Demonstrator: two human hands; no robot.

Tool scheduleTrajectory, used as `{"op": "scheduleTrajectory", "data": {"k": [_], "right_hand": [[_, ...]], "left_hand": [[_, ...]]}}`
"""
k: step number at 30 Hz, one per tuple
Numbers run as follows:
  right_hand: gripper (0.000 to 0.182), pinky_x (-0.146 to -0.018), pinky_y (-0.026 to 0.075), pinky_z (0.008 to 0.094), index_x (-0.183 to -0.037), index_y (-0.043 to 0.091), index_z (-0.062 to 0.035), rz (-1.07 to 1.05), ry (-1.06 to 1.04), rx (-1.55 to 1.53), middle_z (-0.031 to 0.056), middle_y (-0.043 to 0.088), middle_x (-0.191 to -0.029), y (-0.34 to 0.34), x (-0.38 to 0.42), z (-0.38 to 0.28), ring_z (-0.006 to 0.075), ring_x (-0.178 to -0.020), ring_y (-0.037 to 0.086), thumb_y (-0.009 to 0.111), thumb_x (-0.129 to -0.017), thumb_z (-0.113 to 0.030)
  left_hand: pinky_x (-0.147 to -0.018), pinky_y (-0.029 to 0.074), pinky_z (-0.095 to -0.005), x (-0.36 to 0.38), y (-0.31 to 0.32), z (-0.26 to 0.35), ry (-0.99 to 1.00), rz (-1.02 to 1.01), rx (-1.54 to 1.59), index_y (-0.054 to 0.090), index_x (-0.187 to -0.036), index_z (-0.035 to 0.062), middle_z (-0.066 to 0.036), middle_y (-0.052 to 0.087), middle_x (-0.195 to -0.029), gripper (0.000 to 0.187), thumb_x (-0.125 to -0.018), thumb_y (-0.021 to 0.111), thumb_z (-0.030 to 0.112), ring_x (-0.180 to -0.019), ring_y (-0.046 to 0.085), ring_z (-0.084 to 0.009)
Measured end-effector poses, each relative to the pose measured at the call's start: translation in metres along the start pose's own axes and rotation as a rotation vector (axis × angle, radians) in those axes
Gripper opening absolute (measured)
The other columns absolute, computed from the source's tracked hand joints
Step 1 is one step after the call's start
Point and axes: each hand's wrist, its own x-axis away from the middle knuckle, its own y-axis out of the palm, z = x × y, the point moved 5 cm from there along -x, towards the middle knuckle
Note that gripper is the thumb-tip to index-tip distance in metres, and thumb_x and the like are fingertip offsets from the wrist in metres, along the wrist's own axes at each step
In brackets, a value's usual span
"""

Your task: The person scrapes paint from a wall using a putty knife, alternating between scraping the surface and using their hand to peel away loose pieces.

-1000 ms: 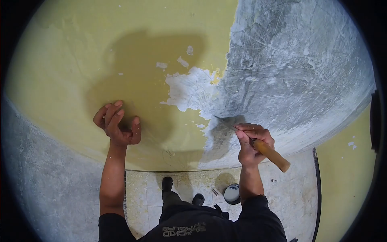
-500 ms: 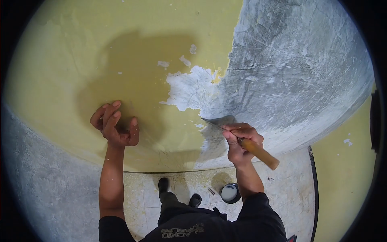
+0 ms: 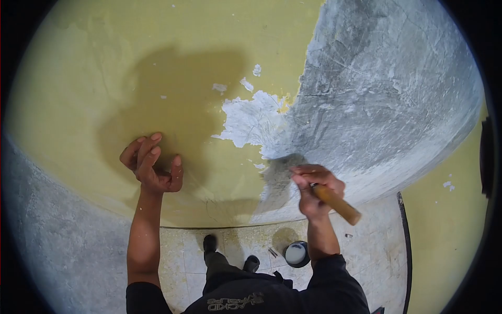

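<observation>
My right hand (image 3: 317, 188) grips the wooden handle of a scraper (image 3: 339, 205), fingers reaching forward towards its blade. Motion blurs the blade, which overlaps the ragged edge between yellow paint (image 3: 219, 172) and grey bare wall (image 3: 376, 99). Just above that spot is a whitish patch (image 3: 248, 120) where the paint is gone, with small chipped flecks around it. To the left, my left hand (image 3: 154, 165) is empty, its fingers apart and loosely curled close to the painted surface. Shadows of my head and arms fall across the yellow paint.
A dark bucket (image 3: 297, 254) with whitish contents stands on the tiled floor (image 3: 366, 246) below my right arm. Small dark pieces (image 3: 273, 253) lie beside it, and paint crumbs are scattered along the wall's foot. My shoes (image 3: 251, 263) are near the wall.
My right hand has shifted slightly down and right with the scraper, whose blade was clearly visible at the paint edge before. My left hand keeps its pose; the view has shifted a little.
</observation>
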Motion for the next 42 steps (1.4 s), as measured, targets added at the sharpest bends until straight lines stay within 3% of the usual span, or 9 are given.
{"op": "scheduleTrajectory", "data": {"k": [3,5,17,21,23,27,34,39,42], "right_hand": [[0.022,-0.067,0.056,0.0323,-0.078,0.055,-0.0017,0.12,0.057,-0.106,0.0191,0.067,-0.077,-0.002,0.003,0.005,0.0243,-0.073,0.069,0.076,-0.076,0.002],[0.021,-0.067,0.056,0.0326,-0.078,0.055,-0.0009,-0.06,0.021,0.024,0.02,0.067,-0.078,0.009,0.002,-0.002,0.0249,-0.073,0.069,0.075,-0.076,0.003],[0.021,-0.067,0.056,0.0318,-0.078,0.055,-0.0013,-0.084,-0.017,0.06,0.0185,0.068,-0.078,0.008,0.005,-0.002,0.0238,-0.073,0.069,0.075,-0.077,0.002],[0.021,-0.064,0.055,0.0299,-0.078,0.055,-0.0016,0.088,0.028,-0.033,0.0184,0.068,-0.077,0.002,0.012,0.007,0.0229,-0.071,0.069,0.075,-0.077,0.002],[0.019,-0.066,0.055,0.0302,-0.076,0.056,-0.0013,-0.089,0.027,-0.014,0.0193,0.068,-0.079,0.014,0.011,0.002,0.024,-0.072,0.069,0.074,-0.077,0.003],[0.019,-0.066,0.056,0.0329,-0.078,0.056,-0.0001,0.102,0.043,-0.082,0.0196,0.067,-0.078,0.001,0.016,0.011,0.0244,-0.071,0.068,0.074,-0.075,0.006],[0.02,-0.066,0.057,0.0352,-0.079,0.054,0.0008,0.066,0.031,-0.038,0.0201,0.067,-0.078,-0.008,0.012,0.008,0.0262,-0.072,0.068,0.074,-0.076,0.006],[0.022,-0.062,0.055,0.0276,-0.075,0.056,-0.0033,0.155,0.091,-0.105,0.0149,0.068,-0.075,-0.012,0.007,0.015,0.0202,-0.069,0.069,0.078,-0.074,0.001],[0.021,-0.061,0.055,0.0284,-0.076,0.056,-0.0022,-0.133,0.029,0.019,0.0157,0.068,-0.075,0.015,0.015,0.011,0.0209,-0.069,0.069,0.076,-0.075,0.004]], "left_hand": [[-0.091,0.039,-0.0376,-0.001,0.001,0.001,0.001,0.005,0.006,0.042,-0.126,0.01,-0.013,0.06,-0.117,0.053,-0.079,0.065,0.018,-0.114,0.036,-0.0284],[-0.091,0.039,-0.0375,0.0,0.0,0.002,-0.001,0.009,0.005,0.042,-0.127,0.01,-0.013,0.061,-0.117,0.053,-0.079,0.065,0.018,-0.114,0.036,-0.0284],[-0.091,0.039,-0.0365,-0.001,0.001,0.001,-0.007,0.022,-0.006,0.042,-0.127,0.0108,-0.012,0.061,-0.116,0.053,-0.08,0.064,0.018,-0.114,0.036,-0.0285],[-0.091,0.039,-0.037,0.002,0.001,0.0,-0.012,0.012,0.006,0.042,-0.128,0.0107,-0.012,0.061,-0.117,0.054,-0.079,0.064,0.018,-0.115,0.036,-0.0285],[-0.091,0.039,-0.037,0.002,0.0,0.0,-0.012,0.013,0.006,0.042,-0.129,0.0107,-0.012,0.061,-0.117,0.055,-0.079,0.064,0.018,-0.115,0.036,-0.0286],[-0.092,0.039,-0.0372,-0.001,0.0,0.0,-0.001,0.016,0.012,0.042,-0.13,0.0109,-0.012,0.06,-0.118,0.056,-0.078,0.064,0.017,-0.116,0.036,-0.0286],[-0.092,0.038,-0.0367,0.002,-0.001,0.001,-0.021,0.018,0.023,0.042,-0.13,0.0113,-0.012,0.06,-0.118,0.057,-0.078,0.065,0.016,-0.116,0.035,-0.028],[-0.096,0.037,-0.0396,-0.001,0.001,0.002,0.015,-0.033,0.007,0.036,-0.129,0.008,-0.016,0.054,-0.123,0.053,-0.082,0.061,0.014,-0.117,0.035,-0.0289],[-0.096,0.037,-0.0399,-0.001,0.001,0.002,0.012,-0.041,0.012,0.036,-0.13,0.0079,-0.017,0.054,-0.123,0.054,-0.082,0.061,0.014,-0.116,0.035,-0.029]]}}
